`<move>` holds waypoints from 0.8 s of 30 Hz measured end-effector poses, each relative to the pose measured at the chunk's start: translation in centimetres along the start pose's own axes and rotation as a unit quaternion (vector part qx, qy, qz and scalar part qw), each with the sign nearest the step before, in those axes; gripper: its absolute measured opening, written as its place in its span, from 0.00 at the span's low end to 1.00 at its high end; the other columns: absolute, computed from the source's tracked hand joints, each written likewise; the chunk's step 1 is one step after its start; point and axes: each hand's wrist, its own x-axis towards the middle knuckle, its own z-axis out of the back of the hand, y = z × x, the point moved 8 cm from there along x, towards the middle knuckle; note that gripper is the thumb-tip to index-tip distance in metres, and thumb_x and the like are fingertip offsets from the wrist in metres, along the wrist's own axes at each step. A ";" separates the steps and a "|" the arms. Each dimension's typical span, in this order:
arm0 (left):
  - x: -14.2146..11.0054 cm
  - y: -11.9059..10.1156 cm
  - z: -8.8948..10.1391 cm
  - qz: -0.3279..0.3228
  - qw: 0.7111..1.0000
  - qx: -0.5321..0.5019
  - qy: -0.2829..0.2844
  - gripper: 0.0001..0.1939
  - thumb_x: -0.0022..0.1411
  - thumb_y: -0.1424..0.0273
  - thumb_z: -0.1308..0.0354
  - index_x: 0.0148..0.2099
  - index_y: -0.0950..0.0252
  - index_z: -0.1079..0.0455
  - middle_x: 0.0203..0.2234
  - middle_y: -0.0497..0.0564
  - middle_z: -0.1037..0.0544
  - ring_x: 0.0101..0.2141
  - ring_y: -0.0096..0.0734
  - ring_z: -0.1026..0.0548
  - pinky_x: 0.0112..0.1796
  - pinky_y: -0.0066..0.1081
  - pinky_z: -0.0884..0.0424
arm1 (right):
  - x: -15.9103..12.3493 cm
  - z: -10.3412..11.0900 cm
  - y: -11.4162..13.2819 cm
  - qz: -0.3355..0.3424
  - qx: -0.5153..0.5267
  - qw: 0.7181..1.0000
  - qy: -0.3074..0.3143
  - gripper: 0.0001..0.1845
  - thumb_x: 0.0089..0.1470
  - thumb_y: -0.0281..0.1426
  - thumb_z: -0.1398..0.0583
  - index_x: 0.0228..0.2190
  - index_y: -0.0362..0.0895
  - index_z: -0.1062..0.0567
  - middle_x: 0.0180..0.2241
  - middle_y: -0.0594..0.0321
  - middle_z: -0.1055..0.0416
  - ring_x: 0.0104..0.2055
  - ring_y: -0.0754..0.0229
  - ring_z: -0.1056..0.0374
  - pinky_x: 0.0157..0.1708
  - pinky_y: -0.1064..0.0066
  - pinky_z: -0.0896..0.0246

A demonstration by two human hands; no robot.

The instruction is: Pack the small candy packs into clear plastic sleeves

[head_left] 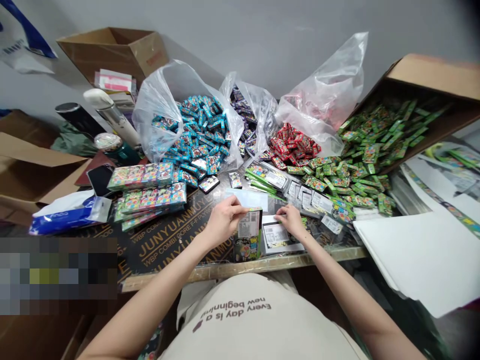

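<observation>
My left hand [224, 222] pinches the top edge of a dark printed box [247, 246], which stands upright near the front edge of the table. A white barcode panel and colourful print cover the side facing me. Just right of it, my right hand [293, 221] has its fingertips drawn together over a flat pack with a white printed label [278, 236]; whether they grip anything is hidden. Behind the hands lie a pale sheet [258, 201], green printed packs [264, 177] and several clear sleeves with labels [309, 196].
Open plastic bags of small blue boxes [204, 127], purple boxes [243, 112] and red boxes [292, 145] line the back. Green boxes [369, 150] spill from a tipped carton [438, 82]. Stacked wrapped packs [150, 195], bottles [116, 117] and a blue-white packet [71, 212] are left, white sheets [412, 240] right.
</observation>
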 end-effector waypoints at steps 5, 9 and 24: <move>-0.2 0.1 0.1 0.009 0.999 -0.028 -0.031 0.11 0.60 0.73 0.50 0.39 0.63 0.26 0.27 0.50 0.34 0.28 0.27 0.34 0.31 0.27 0.37 | -0.7 -0.6 0.9 0.011 0.019 1.000 -0.003 0.03 0.45 0.28 0.42 0.21 0.44 0.30 0.26 0.61 0.34 0.33 0.57 0.39 0.36 0.67 0.46; -0.4 0.2 0.1 0.021 0.997 -0.045 -0.062 0.10 0.58 0.75 0.49 0.37 0.64 0.26 0.26 0.49 0.33 0.28 0.27 0.34 0.30 0.27 0.37 | -1.1 0.1 0.8 0.004 0.050 0.999 0.003 0.03 0.46 0.30 0.44 0.23 0.44 0.32 0.23 0.62 0.33 0.28 0.59 0.39 0.31 0.68 0.45; -1.1 -0.4 1.2 0.025 0.993 -0.041 -0.110 0.03 0.52 0.74 0.46 0.28 0.66 0.31 0.25 0.50 0.30 0.27 0.29 0.31 0.32 0.28 0.36 | 1.5 2.5 17.3 0.056 0.384 0.895 0.222 0.12 0.43 0.38 0.38 0.22 0.43 0.31 0.31 0.62 0.29 0.37 0.60 0.34 0.35 0.70 0.42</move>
